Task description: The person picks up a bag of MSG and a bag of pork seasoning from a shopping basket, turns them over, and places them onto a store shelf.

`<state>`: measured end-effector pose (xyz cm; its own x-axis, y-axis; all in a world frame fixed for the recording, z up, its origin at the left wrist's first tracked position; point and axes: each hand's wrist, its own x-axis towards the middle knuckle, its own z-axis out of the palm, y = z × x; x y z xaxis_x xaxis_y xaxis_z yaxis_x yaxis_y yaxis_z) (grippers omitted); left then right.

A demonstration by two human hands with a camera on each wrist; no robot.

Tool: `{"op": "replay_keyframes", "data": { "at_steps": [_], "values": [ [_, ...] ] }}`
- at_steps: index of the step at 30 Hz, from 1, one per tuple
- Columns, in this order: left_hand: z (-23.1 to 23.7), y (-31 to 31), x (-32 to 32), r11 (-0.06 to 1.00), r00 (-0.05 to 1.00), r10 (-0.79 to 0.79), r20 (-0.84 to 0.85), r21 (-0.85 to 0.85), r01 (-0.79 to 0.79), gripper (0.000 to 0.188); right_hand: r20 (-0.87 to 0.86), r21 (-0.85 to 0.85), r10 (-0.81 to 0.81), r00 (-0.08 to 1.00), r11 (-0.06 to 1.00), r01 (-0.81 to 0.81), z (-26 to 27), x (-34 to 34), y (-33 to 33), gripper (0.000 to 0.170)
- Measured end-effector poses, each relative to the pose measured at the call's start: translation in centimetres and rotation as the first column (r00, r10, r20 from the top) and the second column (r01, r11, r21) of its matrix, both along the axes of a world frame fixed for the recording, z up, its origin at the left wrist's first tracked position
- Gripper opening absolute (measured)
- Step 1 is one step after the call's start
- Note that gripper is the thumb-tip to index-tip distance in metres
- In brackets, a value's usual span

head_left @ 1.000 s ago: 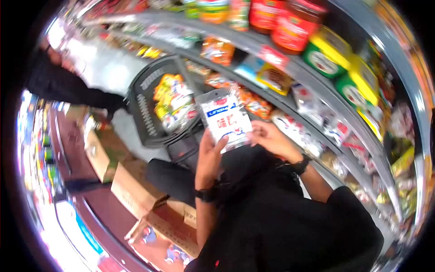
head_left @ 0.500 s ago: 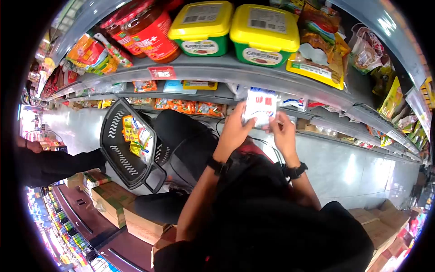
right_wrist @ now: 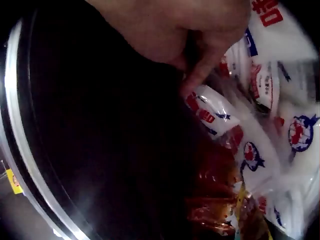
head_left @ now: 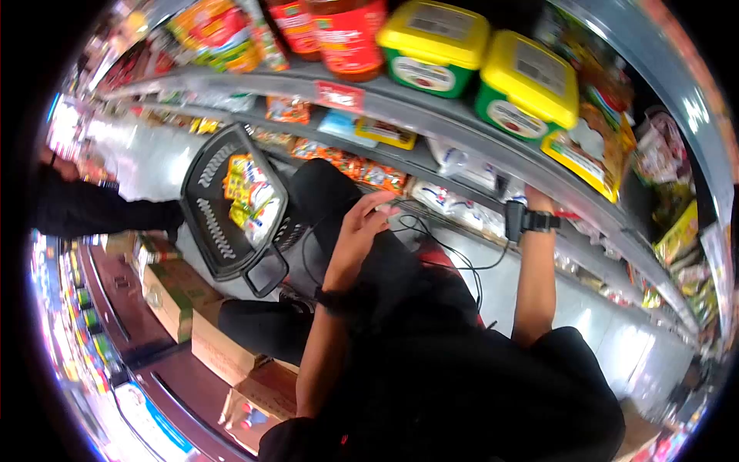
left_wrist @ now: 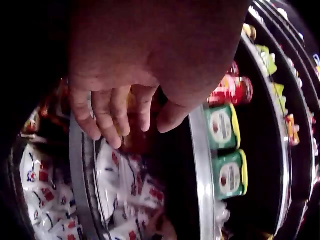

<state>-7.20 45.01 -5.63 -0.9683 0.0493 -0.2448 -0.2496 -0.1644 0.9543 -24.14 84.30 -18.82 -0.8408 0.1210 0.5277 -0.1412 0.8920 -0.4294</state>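
My left hand (head_left: pixel 359 235) hangs above my knee with loosely bent fingers and nothing in them. In the left wrist view its fingers (left_wrist: pixel 120 107) overlap the shelf front, above white packets (left_wrist: pixel 132 187). My right hand (head_left: pixel 539 200) reaches under the upper shelf, partly hidden by its edge. In the right wrist view that hand (right_wrist: pixel 175 22) is among white packets with red and blue print (right_wrist: pixel 265 155), a fingertip right at a small one (right_wrist: pixel 210 107). Another white packet (right_wrist: pixel 285 35) lies beside the knuckles; I cannot tell whether it is gripped.
A black shopping basket (head_left: pixel 200 165) with yellow and white packets (head_left: pixel 250 196) stands on the floor at left. Green tubs with yellow lids (head_left: pixel 431 46) and red jars (head_left: pixel 350 38) line the upper shelf. Cardboard boxes (head_left: pixel 219 343), a loose cable (head_left: pixel 477 266) and another person's leg (head_left: pixel 115 208) are nearby.
Both hands held a white packet in front of the shelf earlier. My left hand has let go and drawn back left; my right hand has moved in under the upper shelf.
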Motion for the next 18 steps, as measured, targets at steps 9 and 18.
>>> {"op": "replay_keyframes", "data": {
  "at_steps": [9,18],
  "values": [
    [0.1,-10.2,7.8,0.846,0.860,0.510,0.015,0.170,-0.505,0.032,-0.053,-0.042,0.044,0.998,0.998,-0.046,-2.7,-4.6,2.7,0.053],
    [-4.5,-11.5,10.4,0.663,0.766,0.624,0.155,0.414,-0.624,0.030,-0.013,-0.762,0.321,0.947,0.610,-0.217,-6.5,-8.9,4.1,0.046]
  ]
}}
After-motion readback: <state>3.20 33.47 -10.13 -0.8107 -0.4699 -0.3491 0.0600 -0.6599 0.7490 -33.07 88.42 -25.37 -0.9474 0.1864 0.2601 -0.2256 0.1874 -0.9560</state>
